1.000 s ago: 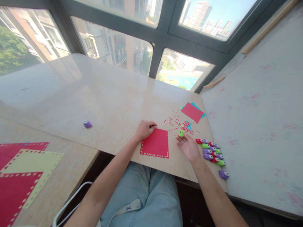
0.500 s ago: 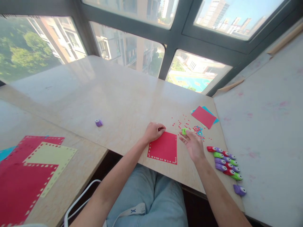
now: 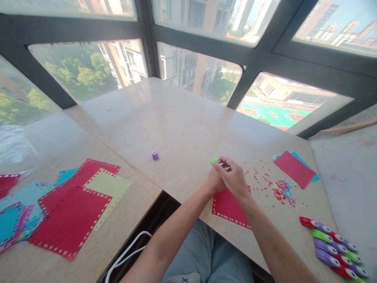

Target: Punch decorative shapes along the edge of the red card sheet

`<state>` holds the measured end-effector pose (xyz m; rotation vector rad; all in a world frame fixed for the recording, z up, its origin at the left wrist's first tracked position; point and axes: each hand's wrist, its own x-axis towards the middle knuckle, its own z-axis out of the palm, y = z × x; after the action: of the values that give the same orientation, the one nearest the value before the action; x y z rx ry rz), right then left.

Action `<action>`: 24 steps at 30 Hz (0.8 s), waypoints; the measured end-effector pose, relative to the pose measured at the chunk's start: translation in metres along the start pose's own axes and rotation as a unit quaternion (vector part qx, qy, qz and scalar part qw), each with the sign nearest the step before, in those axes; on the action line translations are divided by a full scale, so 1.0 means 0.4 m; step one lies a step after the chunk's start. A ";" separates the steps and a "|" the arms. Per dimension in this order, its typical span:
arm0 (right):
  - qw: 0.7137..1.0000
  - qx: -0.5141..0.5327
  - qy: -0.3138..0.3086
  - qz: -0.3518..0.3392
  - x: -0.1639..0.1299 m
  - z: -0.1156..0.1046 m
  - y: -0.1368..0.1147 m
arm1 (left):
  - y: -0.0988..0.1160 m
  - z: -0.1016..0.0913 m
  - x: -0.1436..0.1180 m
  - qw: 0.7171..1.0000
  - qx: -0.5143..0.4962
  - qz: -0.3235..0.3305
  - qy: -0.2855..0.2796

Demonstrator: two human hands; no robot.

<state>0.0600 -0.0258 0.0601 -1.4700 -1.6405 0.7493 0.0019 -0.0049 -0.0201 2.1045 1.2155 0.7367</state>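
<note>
A green craft punch (image 3: 215, 160) is pinched between the thumb and fingers of my right hand (image 3: 234, 175), which crosses over my left hand. My left hand (image 3: 216, 181) lies at the upper edge of the red sheet of paper (image 3: 228, 204), its fingers closed on that edge and mostly hidden behind the right hand. Small punched holes, some heart-shaped, run along the sheet's near edge. The upper part of the sheet is covered by my hands.
Red and blue confetti (image 3: 284, 192) lies right of the sheet, near stacked coloured paper (image 3: 296, 169). Several punches (image 3: 332, 245) stand in rows at the right edge. A small purple punch (image 3: 155, 155) sits to the left. Punched red sheets (image 3: 76, 212) and a yellow one (image 3: 106, 184) lie further left.
My right hand, with the green punch, has moved left from beside the confetti to over my left hand. The camera view has turned left.
</note>
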 end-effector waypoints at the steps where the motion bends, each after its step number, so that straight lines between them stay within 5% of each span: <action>1: 0.998 -0.051 -0.023 -0.036 0.011 0.023 -0.015 | 0.000 0.005 0.001 1.000 -0.004 -0.006 0.003; 6: 0.954 -0.245 -0.155 -0.078 0.050 0.134 -0.066 | 0.004 0.009 0.002 1.000 0.001 -0.002 -0.003; 12: 0.924 -0.262 -0.267 -0.084 0.073 0.222 -0.095 | 0.003 0.001 0.009 0.999 0.031 0.021 -0.021; 17: 0.931 -0.235 -0.257 -0.109 0.094 0.299 -0.095 | 0.011 -0.006 0.004 1.000 0.014 0.016 -0.005; 21: 0.952 -0.109 -0.255 -0.131 0.095 0.367 -0.105 | 0.023 -0.034 -0.009 1.000 0.017 0.013 -0.013; 24: 0.965 -0.005 -0.225 -0.135 0.067 0.369 -0.124 | 0.026 -0.049 -0.016 0.999 0.011 0.025 -0.016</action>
<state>-0.0923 0.0046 0.0309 -1.0966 -2.1338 0.9657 -0.0090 -0.0104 -0.0005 2.1640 1.1623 0.7130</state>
